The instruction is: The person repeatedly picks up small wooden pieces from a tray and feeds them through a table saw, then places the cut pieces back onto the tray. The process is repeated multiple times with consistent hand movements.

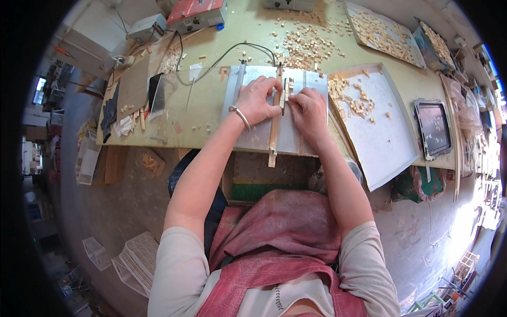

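Note:
A flat metal work plate (253, 134) lies on the bench in front of me, with a wooden guide strip (274, 129) fixed across it. Right of the strip runs a narrow dark slot or blade (283, 110), with small pale wooden pieces (287, 91) along it. My left hand (255, 101), a bangle at its wrist, reaches over the strip; its fingers are curled, with thumb and forefinger tips near the pieces. From the other side my right hand (310, 112) comes close, fingers bent together in a pinch. What either set of fingertips grips is too small to tell.
Loose wooden blocks (303, 45) are heaped beyond the plate. To the right lies a white tray (383, 140) with more blocks; a filled tray (364, 39) stands behind it. A black cable (229, 50) loops behind the plate. A red machine box (195, 15) sits far left.

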`<state>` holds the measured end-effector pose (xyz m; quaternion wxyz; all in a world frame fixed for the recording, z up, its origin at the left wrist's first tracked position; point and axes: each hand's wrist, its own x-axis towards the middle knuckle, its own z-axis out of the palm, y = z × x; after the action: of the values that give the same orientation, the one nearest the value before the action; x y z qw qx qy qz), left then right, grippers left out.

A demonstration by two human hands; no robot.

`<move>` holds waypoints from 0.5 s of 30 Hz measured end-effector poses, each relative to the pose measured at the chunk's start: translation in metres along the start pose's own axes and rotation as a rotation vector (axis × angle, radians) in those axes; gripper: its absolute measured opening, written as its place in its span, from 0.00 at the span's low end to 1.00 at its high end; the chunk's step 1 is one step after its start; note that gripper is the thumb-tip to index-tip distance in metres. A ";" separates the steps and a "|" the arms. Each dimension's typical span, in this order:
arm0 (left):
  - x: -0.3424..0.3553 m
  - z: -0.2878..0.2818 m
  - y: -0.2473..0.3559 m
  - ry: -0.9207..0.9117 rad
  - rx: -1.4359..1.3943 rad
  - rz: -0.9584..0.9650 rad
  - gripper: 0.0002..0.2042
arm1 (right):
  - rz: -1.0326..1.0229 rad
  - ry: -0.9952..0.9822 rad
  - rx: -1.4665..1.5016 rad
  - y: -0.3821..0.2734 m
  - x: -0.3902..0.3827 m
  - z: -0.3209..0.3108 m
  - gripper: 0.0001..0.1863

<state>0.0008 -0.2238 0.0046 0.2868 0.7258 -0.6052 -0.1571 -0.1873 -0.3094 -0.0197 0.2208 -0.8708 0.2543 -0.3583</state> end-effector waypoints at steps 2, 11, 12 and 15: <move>-0.007 -0.001 0.004 -0.023 0.041 0.012 0.22 | -0.002 0.044 -0.003 0.004 0.000 0.002 0.02; -0.067 -0.032 0.048 -0.305 -0.047 0.093 0.12 | 0.049 0.186 0.047 -0.004 -0.017 -0.015 0.04; -0.073 -0.033 0.053 -0.343 -0.036 0.137 0.10 | 0.045 0.180 0.051 -0.005 -0.020 -0.018 0.04; -0.087 -0.040 0.063 -0.353 -0.038 0.211 0.06 | 0.070 0.142 0.133 -0.006 -0.025 -0.040 0.05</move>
<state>-0.0446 -0.1366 0.0635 0.2050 0.6139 -0.7158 -0.2623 -0.2304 -0.2979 -0.0030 0.2720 -0.8171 0.2753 -0.4272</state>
